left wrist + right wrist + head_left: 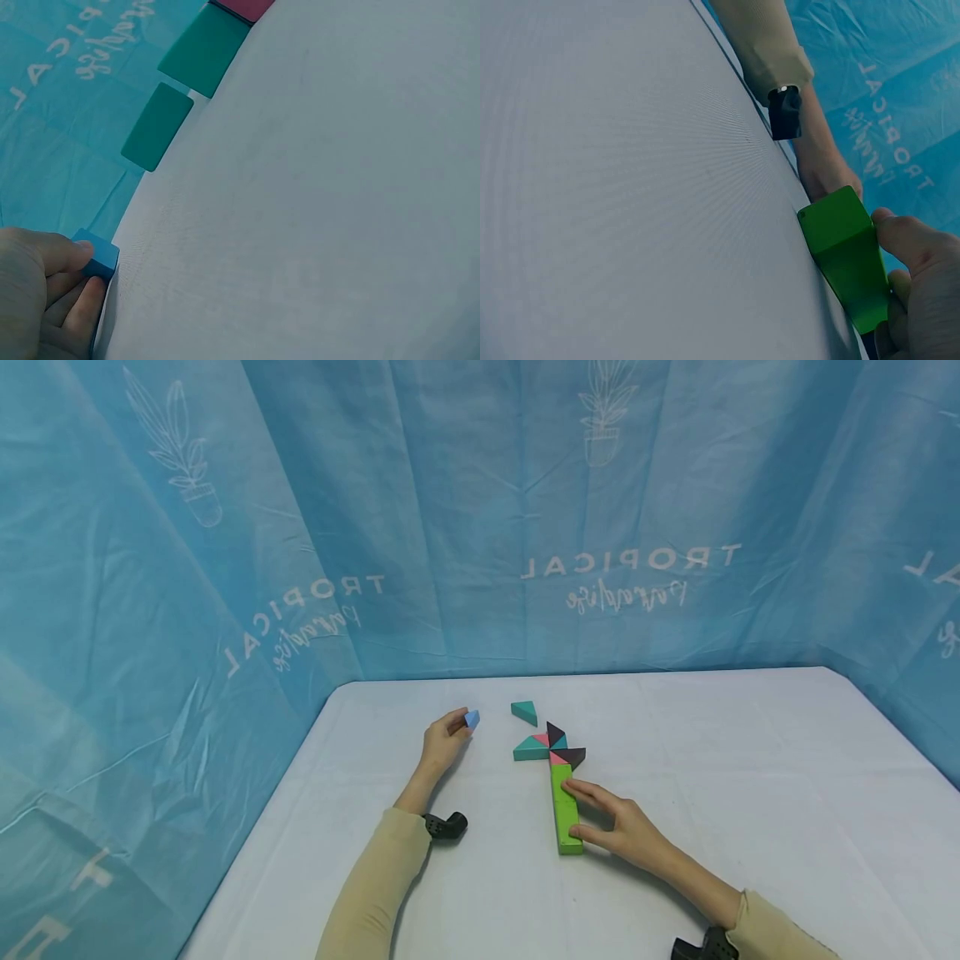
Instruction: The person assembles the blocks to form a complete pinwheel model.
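Note:
Between thumb and fingertips, my left hand (pixel 444 745) pinches a small blue block (pixel 472 719) left of the other pieces. The left wrist view also shows this blue block (pixel 97 253). Two green blocks (pixel 566 814) lie end to end as an upright bar in the head view. My right hand (pixel 626 831) touches the bar's right side, its thumb near the lower end and its fingers higher up. Above the bar, black, pink and teal triangular pieces (pixel 567 755) meet in a pinwheel shape, with a larger teal triangle (pixel 531 749) at its left.
A loose teal triangle (pixel 524 712) lies behind the pinwheel. White cloth covers the table (pixel 750 777). Blue printed curtain (pixel 480 510) hangs behind it and at the sides. Each wrist wears a black device, such as the left one (pixel 447 827).

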{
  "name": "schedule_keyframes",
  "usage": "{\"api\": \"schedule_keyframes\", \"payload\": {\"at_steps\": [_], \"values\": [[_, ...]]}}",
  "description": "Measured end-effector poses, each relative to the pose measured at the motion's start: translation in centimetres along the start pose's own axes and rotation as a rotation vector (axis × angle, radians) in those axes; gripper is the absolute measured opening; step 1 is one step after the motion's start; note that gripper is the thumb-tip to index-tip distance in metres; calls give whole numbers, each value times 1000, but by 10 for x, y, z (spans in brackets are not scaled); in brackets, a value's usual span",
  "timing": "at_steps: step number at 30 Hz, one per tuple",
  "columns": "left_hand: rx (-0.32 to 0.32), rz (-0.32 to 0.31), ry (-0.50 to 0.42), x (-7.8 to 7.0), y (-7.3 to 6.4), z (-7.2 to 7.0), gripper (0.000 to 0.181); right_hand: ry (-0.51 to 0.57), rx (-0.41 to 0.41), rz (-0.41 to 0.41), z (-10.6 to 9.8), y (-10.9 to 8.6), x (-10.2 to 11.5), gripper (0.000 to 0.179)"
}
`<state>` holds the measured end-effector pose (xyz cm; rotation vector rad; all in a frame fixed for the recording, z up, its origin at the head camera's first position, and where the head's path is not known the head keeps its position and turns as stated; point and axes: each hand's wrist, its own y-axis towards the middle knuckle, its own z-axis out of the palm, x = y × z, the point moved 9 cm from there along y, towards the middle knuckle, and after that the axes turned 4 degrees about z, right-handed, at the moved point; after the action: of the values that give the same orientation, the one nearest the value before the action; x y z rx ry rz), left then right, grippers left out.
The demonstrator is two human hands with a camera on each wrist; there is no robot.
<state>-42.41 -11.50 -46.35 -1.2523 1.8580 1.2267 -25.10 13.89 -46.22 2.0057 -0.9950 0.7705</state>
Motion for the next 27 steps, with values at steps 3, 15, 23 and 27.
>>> {"api": "schedule_keyframes", "payload": {"at_steps": [3,15,23,27], "values": [[-3,-7,0,0,0,0,38,-23,-4,3,0,0,1,64],[-42,-10,-33,-7,3,-4,36,-5,5,35,-8,2,38,61],[20,58,-156,-55,4,7,38,-18,-6,29,-9,2,37,61],[85,121,-178,-93,-4,15,37,-21,2,33,-8,2,36,61]]}}
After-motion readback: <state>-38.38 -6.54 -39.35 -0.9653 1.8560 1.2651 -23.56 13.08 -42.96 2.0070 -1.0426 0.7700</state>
